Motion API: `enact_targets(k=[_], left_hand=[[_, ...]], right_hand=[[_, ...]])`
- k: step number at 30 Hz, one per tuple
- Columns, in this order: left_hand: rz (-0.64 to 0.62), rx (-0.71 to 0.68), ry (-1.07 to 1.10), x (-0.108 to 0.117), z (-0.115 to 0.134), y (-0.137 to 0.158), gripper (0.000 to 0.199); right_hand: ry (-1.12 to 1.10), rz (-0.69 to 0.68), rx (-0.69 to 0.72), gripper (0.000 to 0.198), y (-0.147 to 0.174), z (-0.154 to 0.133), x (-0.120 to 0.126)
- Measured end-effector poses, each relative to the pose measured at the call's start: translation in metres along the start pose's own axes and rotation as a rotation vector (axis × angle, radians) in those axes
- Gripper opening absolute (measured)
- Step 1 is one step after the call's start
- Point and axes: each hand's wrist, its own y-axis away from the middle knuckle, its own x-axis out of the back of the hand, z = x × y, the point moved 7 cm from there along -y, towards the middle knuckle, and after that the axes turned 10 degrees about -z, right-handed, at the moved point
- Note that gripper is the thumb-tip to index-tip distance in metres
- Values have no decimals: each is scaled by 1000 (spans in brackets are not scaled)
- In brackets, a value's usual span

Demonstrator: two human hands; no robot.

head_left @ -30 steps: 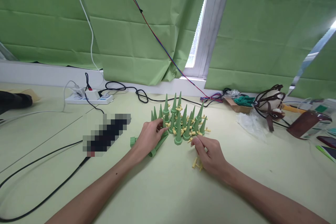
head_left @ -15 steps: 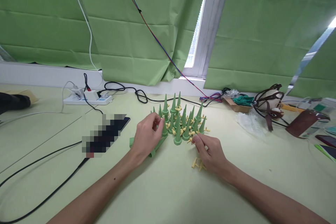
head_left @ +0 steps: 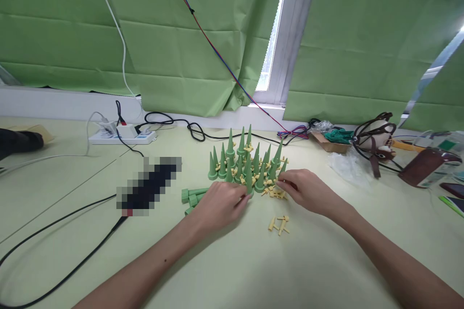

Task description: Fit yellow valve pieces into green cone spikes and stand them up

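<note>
Head view shows the left hand point(head_left: 217, 205), fingers curled, steadying a front green cone point(head_left: 249, 181) among the upright cluster mid-table, while the right hand point(head_left: 308, 192) pinches a yellow peg point(head_left: 277, 194) beside it.

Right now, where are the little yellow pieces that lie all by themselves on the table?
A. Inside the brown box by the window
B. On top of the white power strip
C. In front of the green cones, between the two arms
C: the loose yellow pieces lie on the table in front of the green cones, between the left hand and the right hand.
</note>
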Motion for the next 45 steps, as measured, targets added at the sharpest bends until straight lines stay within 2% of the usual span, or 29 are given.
enact_targets(k=[2, 4, 9, 12, 21, 27, 31, 40, 42, 45], left_hand=[[-17, -39, -27, -4, 7, 1, 35], [-23, -1, -71, -5, 8, 1, 31], [-23, 265, -129, 4, -17, 3, 25], [-13, 357, -82, 9, -31, 5, 28], [-56, 370, -47, 2, -38, 7, 30], [-52, 352, -43, 6, -34, 7, 33], [-18, 349, -39, 11, -30, 7, 30], [249, 399, 65, 31, -27, 14, 23], [317, 350, 106, 34, -24, 16, 22], [381, 178, 204, 32, -13, 16, 21]], right_hand=[[56, -89, -17, 33, 2, -1, -2], [79, -158, -26, 29, 4, -5, -4], [138, -274, -38, 26, 12, -18, -6], [132, -311, -29, 25, 16, -23, -7], [123, -460, -37, 17, 20, -25, -16], [210, -307, -135, 27, 14, -13, -4], [211, -245, -175, 25, 11, -6, -3], [186, -166, -153, 23, 7, -1, -18], [166, -160, -149, 24, 6, 1, -21], [171, -173, -134, 26, 5, 2, -25]])
